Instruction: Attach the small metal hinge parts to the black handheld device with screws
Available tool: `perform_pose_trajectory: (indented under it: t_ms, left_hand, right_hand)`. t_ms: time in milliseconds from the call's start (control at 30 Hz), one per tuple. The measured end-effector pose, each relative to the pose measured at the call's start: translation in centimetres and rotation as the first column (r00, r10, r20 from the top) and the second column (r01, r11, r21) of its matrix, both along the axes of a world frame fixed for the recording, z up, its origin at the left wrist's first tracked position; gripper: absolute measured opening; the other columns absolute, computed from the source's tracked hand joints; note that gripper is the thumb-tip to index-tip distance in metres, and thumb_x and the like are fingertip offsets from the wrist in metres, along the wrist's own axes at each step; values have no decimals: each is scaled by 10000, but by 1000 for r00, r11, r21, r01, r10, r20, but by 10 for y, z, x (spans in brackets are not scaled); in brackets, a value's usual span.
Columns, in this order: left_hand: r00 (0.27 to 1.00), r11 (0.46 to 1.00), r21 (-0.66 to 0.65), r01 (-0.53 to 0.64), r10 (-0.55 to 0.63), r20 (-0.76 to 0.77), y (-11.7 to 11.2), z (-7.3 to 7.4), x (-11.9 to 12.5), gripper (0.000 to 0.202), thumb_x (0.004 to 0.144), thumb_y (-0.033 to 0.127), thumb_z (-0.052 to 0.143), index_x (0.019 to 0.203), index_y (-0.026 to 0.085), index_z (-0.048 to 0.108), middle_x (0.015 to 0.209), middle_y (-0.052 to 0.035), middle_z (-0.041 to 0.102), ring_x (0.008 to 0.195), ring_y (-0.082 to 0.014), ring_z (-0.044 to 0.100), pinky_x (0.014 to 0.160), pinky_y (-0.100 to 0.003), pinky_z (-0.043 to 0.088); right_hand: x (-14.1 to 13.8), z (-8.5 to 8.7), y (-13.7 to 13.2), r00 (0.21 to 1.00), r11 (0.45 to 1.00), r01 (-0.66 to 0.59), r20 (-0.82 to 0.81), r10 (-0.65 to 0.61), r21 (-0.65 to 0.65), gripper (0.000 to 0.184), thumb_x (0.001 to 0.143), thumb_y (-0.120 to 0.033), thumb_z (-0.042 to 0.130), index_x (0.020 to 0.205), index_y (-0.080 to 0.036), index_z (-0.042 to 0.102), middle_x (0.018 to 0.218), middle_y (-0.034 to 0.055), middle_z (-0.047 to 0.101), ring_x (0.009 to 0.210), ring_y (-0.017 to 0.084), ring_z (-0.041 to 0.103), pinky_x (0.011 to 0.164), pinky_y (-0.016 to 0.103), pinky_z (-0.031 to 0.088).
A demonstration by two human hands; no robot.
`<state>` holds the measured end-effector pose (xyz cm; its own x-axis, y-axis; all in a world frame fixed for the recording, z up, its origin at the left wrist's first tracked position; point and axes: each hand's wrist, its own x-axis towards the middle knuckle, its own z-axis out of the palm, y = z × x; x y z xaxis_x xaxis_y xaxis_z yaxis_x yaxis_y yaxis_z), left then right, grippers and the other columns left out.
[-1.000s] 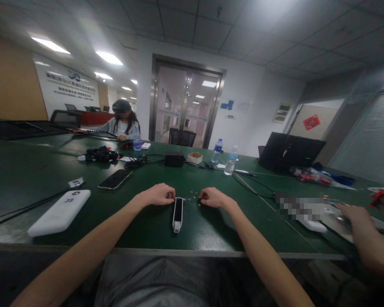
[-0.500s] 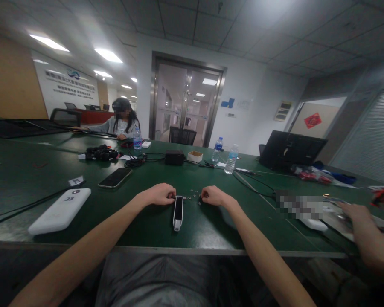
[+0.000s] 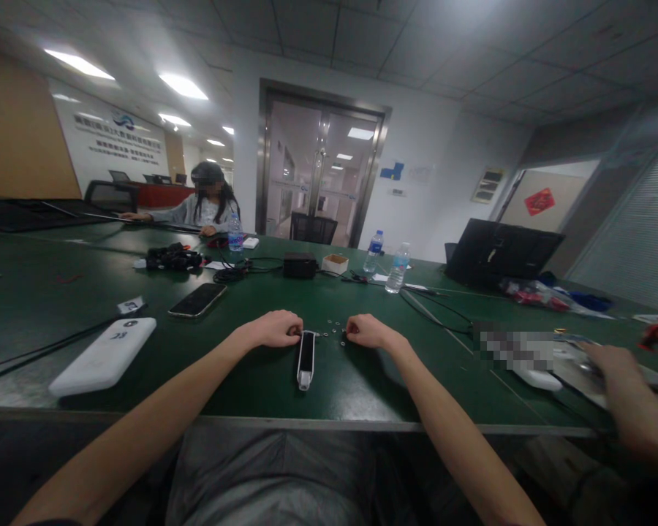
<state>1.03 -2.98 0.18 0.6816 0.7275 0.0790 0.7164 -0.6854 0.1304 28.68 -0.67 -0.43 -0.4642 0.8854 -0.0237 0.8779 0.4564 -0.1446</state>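
My left hand (image 3: 274, 329) rests on the green table (image 3: 356, 380), its fingers curled shut beside the top end of a slim white device with a black face (image 3: 305, 359). My right hand (image 3: 368, 332) lies a little to the right, fingers pinched together. Several tiny metal rings or washers (image 3: 334, 330) are scattered between the two hands. Whether either hand pinches one of them is too small to see.
A white power bank (image 3: 103, 356) and a black phone (image 3: 197, 299) lie to the left. Cables, a black box (image 3: 300, 265), a small carton (image 3: 335, 263) and two water bottles (image 3: 398, 267) sit farther back. Another person's forearm (image 3: 630, 409) works at the right; a seated person (image 3: 208, 208) is at the far left.
The view has tilted slightly, shifting everything up a little. Both hands stay in place by the device.
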Motion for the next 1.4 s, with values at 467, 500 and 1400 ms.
perform_pose_trajectory:
  t_ms: [467,500,1400]
  left_hand:
    - [1000,1000,-14,-11,11,-1,1,0,-1,192,828,361,498,856,207,609,803,-14,602,722,-147,557,629,-234,397]
    - [1000,1000,-15,-10,10,0,2,-1,-1,190,828,360,499,857,208,608,804,-13,603,721,-145,558,631,-232,397]
    - [1000,1000,11,-19,19,-19,1,-2,1,198,817,364,504,855,200,608,816,-25,608,742,-161,563,615,-244,390]
  right_hand:
    - [1,4,-2,1000,1000,8,-4,-8,-26,161,743,-208,591,880,-187,672,900,38,691,805,153,627,674,205,430]
    - [0,4,-3,1000,1000,11,0,-11,-25,160,744,-212,591,878,-187,673,898,38,692,800,154,627,667,207,428]
    - [-3,13,-12,998,998,51,35,-49,-46,175,739,-195,584,877,-187,690,894,48,700,797,164,634,659,209,432]
